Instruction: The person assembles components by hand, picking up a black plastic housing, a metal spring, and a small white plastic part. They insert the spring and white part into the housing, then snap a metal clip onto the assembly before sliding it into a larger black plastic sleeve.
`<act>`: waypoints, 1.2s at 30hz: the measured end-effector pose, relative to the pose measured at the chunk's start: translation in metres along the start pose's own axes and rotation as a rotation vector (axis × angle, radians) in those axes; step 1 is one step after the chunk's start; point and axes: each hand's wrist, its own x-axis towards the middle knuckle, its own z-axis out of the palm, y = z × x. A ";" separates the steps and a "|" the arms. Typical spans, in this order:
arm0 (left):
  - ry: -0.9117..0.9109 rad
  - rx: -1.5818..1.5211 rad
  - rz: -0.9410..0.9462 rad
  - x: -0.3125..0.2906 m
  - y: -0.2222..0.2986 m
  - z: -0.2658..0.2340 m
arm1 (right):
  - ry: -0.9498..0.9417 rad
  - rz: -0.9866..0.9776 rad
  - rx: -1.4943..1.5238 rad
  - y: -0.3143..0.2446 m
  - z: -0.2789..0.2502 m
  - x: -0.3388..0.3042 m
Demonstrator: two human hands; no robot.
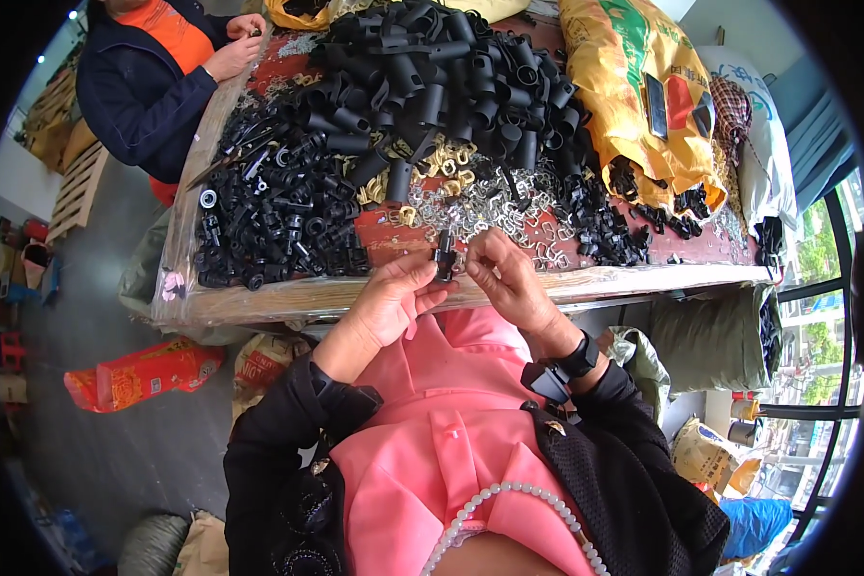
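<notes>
Between the thumb and fingers of my left hand (pixel 391 300) is a small black plastic fitting (pixel 444 257), held upright at the table's front edge. Just right of it, my right hand (pixel 509 278) is closed, with thumb and forefinger pinched together. Anything in that pinch is too small or hidden to make out. Beyond my hands lie loose silver-coloured metal clips (pixel 509 213) and gold-coloured metal loops (pixel 459 178). A heap of small black fittings (pixel 288 216) sits to the left, and more small black pieces (pixel 600 230) lie to the right.
Black tube-shaped parts (pixel 422 96) are piled high at the table's back. A yellow woven sack (pixel 634 106) with a phone (pixel 656 104) on it stands at the right. Across the left corner works another person (pixel 144 86). A red bag (pixel 144 372) lies on the floor.
</notes>
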 end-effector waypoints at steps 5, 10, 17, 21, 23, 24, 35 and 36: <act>-0.011 0.016 0.014 -0.004 0.000 0.011 | 0.063 -0.173 -0.120 -0.008 0.005 0.005; -0.003 0.041 -0.016 -0.003 0.001 0.008 | 0.003 -0.135 -0.288 -0.015 0.004 0.005; 0.034 0.111 -0.014 -0.004 -0.002 0.011 | -0.032 -0.142 -0.372 -0.016 0.004 0.004; 0.006 0.126 0.010 -0.005 -0.001 0.012 | -0.032 -0.200 -0.410 -0.016 0.005 0.005; 0.022 0.137 -0.036 -0.005 0.002 0.009 | -0.049 -0.179 -0.374 -0.014 0.006 0.005; 0.031 0.142 -0.058 -0.005 0.003 0.007 | -0.057 -0.169 -0.357 -0.014 0.007 0.005; 0.094 0.055 0.017 -0.014 0.014 -0.016 | -0.030 0.009 -0.006 0.015 0.025 0.038; 0.138 0.047 0.055 -0.014 0.015 -0.018 | -0.018 0.062 -0.028 0.019 0.027 0.047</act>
